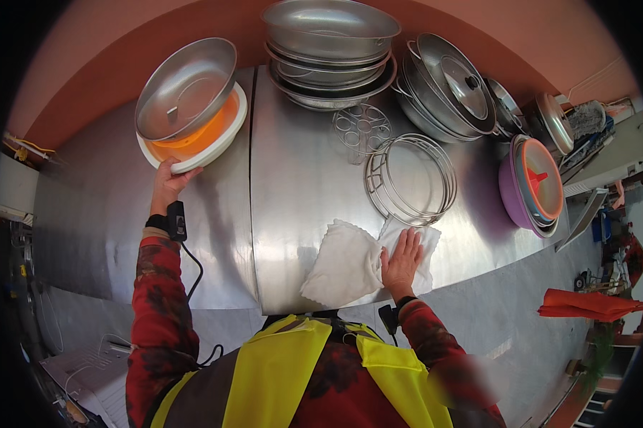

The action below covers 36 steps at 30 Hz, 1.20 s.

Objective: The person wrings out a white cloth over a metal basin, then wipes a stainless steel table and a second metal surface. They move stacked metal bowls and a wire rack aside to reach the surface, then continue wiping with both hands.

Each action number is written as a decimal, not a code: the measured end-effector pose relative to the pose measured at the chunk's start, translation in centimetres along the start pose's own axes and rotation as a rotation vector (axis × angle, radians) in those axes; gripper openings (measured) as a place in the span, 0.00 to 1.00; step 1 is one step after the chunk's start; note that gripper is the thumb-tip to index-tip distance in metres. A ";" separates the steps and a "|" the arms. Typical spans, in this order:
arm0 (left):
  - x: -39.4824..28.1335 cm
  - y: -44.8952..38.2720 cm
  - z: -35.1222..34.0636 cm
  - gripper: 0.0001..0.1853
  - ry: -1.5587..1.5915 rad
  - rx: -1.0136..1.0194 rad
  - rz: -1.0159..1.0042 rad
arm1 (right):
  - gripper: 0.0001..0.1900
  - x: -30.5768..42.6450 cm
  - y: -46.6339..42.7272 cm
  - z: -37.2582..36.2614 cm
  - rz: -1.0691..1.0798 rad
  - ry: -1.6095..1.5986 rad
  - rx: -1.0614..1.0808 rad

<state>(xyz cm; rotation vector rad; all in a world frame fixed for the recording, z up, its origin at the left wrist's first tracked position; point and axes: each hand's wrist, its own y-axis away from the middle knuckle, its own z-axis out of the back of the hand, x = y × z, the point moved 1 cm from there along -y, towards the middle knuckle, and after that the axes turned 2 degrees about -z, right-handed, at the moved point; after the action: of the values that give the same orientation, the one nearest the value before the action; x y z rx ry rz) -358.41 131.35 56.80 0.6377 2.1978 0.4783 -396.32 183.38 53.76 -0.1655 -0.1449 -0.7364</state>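
My left hand (172,183) grips the near rim of a white plastic basin (239,120) at the back left of a stainless steel table (300,187). Inside that basin rests an orange basin (224,122), and a large metal pan (187,91) leans tilted on top. On the right, my right hand (403,267) lies flat, palm down, on a white cloth (345,262) with wavy edges. The cloth is spread near the table's front edge. Just beyond my right fingertips, several round wire racks (412,179) touch or overlap the cloth's far edge.
A stack of metal basins (332,32) stands against the wall, with a round holed rack (363,128) before it. Farther right are tilted pans with a glass lid (463,88), a lidded pot (551,123) and nested plastic basins (519,187). A seam (253,187) divides the tabletop.
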 end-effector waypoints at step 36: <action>32.5 16.5 -10.2 0.33 -1.907 0.848 -0.960 | 0.40 2.1 -0.3 0.1 -0.026 -0.051 0.059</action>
<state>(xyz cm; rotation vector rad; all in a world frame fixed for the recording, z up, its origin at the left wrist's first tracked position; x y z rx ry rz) -380.01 162.23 52.84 0.1015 0.4660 -1.1857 -394.97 181.80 54.30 -0.1263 -0.2177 -0.7533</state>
